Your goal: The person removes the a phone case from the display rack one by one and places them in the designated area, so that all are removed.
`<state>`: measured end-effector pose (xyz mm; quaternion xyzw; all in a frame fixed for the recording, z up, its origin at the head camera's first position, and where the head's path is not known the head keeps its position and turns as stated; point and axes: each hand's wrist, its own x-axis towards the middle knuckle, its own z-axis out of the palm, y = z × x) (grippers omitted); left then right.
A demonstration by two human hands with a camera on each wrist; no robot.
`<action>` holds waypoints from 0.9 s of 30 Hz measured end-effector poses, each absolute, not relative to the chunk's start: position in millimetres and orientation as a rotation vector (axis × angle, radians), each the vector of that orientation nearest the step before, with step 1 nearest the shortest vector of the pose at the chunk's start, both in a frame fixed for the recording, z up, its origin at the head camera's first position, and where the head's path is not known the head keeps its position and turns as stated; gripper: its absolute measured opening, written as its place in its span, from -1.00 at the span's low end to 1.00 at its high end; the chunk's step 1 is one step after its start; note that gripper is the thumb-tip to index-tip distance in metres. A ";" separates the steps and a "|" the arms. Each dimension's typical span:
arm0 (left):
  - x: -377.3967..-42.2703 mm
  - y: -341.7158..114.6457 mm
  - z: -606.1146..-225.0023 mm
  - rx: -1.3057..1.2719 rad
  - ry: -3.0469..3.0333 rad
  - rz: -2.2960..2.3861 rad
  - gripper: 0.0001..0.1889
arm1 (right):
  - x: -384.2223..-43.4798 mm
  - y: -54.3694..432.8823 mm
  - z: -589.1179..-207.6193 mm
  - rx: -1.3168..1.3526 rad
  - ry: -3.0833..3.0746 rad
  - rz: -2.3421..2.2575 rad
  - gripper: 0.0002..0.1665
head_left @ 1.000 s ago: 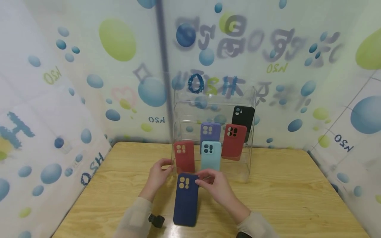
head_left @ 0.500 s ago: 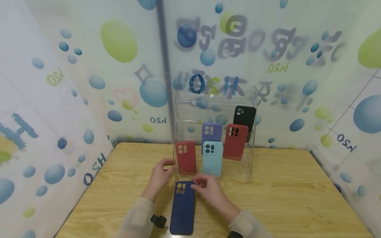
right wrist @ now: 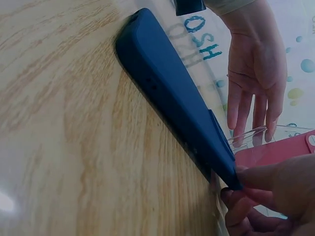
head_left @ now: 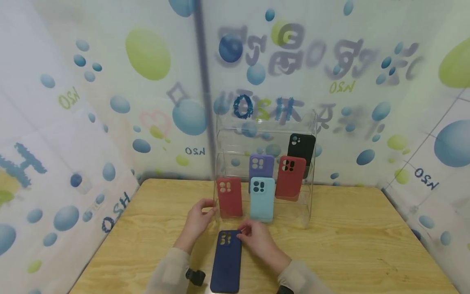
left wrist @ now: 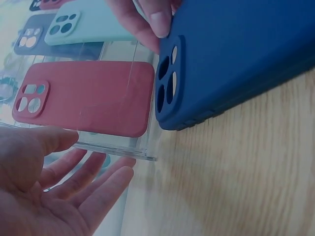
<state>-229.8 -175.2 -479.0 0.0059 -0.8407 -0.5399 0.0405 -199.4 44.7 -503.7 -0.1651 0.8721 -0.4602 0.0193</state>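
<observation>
My right hand [head_left: 258, 241] pinches the top right corner of a dark blue phone case [head_left: 226, 263] between thumb and fingers. The case's back faces up, low over the table in front of a clear acrylic display stand [head_left: 306, 212]; whether it touches the wood is hard to tell. My left hand [head_left: 198, 218] rests at the stand's left side, thumb by the front edge, fingers fairly straight and spread in the left wrist view. Just inside that edge stands a red phone case [left wrist: 91, 98]. A light blue phone case [head_left: 262, 204] leans beside it on the bottom tier.
Higher on the stand are a purple phone case [head_left: 261, 163], another red phone case [head_left: 291, 177] and a black phone case [head_left: 302, 145]. The wooden table [head_left: 349, 245] meets patterned curtain-like walls [head_left: 165, 102] behind and at both sides.
My right hand has drawn the blue case down and toward me, away from the stand, and it lies flatter. My left hand has stayed at the stand's left edge.
</observation>
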 end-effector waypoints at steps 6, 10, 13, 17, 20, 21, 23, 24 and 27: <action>-228.1 -175.7 -479.7 0.044 -2.568 -1.680 -0.74 | -198.3 42.8 -500.9 -0.575 2.773 -1.315 -0.85; -227.6 -175.8 -476.5 0.066 -2.560 -1.702 -0.75 | -200.0 41.7 -499.8 -0.555 2.759 -1.284 -0.85; -228.5 -174.4 -474.8 0.077 -2.555 -1.720 -0.75 | -200.7 41.9 -498.6 -0.544 2.759 -1.279 -0.85; -229.4 -174.0 -473.5 0.096 -2.556 -1.728 -0.75 | -200.0 41.7 -497.9 -0.552 2.785 -1.271 -0.84; -230.6 -173.8 -473.1 0.104 -2.553 -1.734 -0.74 | -198.7 43.3 -496.7 -0.549 2.811 -1.277 -0.85; -230.9 -173.8 -473.3 0.104 -2.553 -1.737 -0.73 | -198.2 44.3 -496.2 -0.552 2.824 -1.275 -0.85; -231.1 -173.7 -473.4 0.107 -2.557 -1.738 -0.73 | -197.0 47.2 -493.6 -0.550 2.853 -1.266 -0.86; -231.1 -173.5 -473.6 0.108 -2.558 -1.740 -0.73 | -196.4 49.0 -491.6 -0.547 2.869 -1.261 -0.86; -230.9 -173.1 -473.7 0.111 -2.557 -1.741 -0.73 | -195.4 56.4 -481.6 -0.526 2.918 -1.258 -0.86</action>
